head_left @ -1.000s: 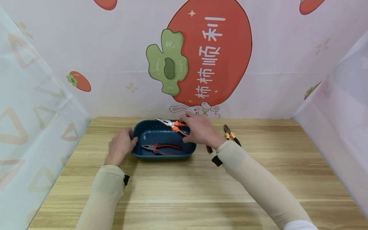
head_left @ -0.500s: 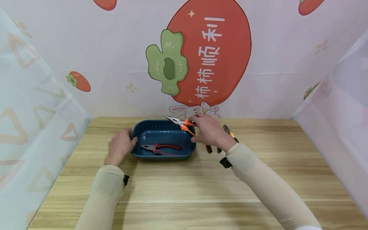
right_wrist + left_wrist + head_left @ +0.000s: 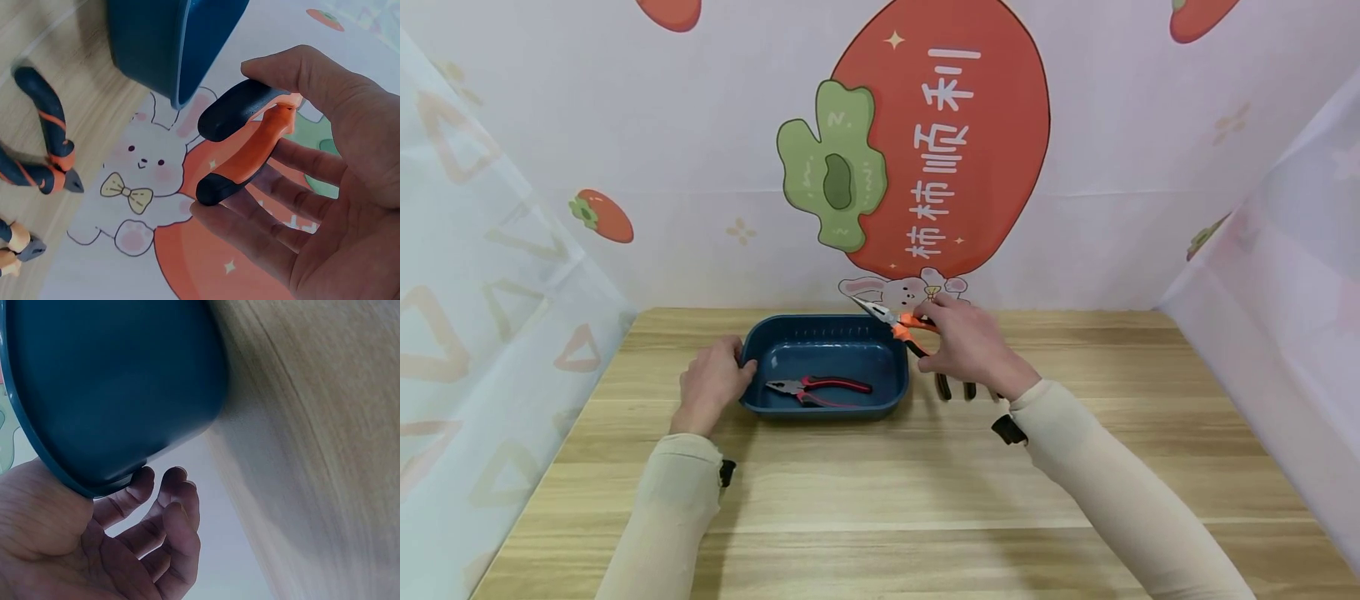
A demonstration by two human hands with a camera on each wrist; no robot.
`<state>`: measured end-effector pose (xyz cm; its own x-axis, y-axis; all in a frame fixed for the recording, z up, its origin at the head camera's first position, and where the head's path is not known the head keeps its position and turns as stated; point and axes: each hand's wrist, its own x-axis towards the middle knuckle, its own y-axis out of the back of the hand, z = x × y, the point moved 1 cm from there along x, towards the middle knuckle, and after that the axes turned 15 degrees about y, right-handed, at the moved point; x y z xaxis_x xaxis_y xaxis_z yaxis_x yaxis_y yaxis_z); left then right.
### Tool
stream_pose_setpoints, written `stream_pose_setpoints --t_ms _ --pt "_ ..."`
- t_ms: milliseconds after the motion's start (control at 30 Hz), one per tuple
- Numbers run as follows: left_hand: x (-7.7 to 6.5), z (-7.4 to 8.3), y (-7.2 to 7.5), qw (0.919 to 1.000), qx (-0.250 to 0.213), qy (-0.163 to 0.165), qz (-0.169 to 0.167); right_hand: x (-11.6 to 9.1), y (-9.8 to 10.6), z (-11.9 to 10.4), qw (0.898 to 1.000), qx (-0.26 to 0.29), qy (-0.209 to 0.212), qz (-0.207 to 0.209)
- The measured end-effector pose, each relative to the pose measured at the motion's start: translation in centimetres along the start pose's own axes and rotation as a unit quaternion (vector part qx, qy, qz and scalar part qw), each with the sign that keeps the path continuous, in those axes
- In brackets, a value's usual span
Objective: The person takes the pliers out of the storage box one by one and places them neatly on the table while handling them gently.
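My left hand (image 3: 713,379) grips the left end of a dark blue plastic basin (image 3: 820,412), thumb over the rim. In the left wrist view the fingers (image 3: 181,537) curl below the rim outside the basin wall (image 3: 125,381). Inside it lies a pair of combination pliers (image 3: 805,384) with red and black handles. Long-nose pliers (image 3: 901,328) with orange and black handles are held by my right hand (image 3: 976,343) above the basin's right end, tips pointing left and up. The right wrist view shows their handles (image 3: 256,150) spread between thumb and fingers.
Right of the basin, partly behind my right hand, more pliers rest on the wooden table (image 3: 880,492). One pair (image 3: 57,134) has black and orange handles; another (image 3: 19,240) has yellow-orange ones. A printed cloth (image 3: 700,150) stands behind the table.
My right hand has moved right with the long-nose pliers, from over the basin's middle to its right end. The left hand and the basin have stayed in place.
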<state>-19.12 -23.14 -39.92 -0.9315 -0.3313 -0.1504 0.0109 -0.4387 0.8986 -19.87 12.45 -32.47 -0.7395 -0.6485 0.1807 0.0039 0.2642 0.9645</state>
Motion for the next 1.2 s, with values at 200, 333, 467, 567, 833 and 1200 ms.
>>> stream_pose_setpoints --t_ms 200,333,467,567,833,1200 --pt "-0.1 0.0 0.1 1.0 0.0 0.002 -0.004 -0.8 0.3 0.7 1.0 0.005 -0.005 0.009" --pt "-0.2 0.0 0.0 1.0 0.0 -0.001 -0.003 -1.5 0.4 1.2 1.0 0.011 -0.017 0.007" --pt "-0.2 -0.1 0.0 1.0 0.001 -0.004 0.001 -2.3 0.5 1.8 1.0 0.008 -0.028 0.011" --pt "-0.2 -0.2 0.0 1.0 0.0 -0.006 0.0 -2.9 0.5 2.4 0.999 0.006 -0.035 0.017" --pt "-0.1 -0.1 0.0 1.0 0.001 -0.005 0.006 -4.2 0.2 3.9 0.999 0.004 -0.042 0.025" --pt "-0.2 0.0 0.0 1.0 0.0 -0.005 0.007 -6.2 0.4 5.6 0.997 0.014 -0.075 0.017"
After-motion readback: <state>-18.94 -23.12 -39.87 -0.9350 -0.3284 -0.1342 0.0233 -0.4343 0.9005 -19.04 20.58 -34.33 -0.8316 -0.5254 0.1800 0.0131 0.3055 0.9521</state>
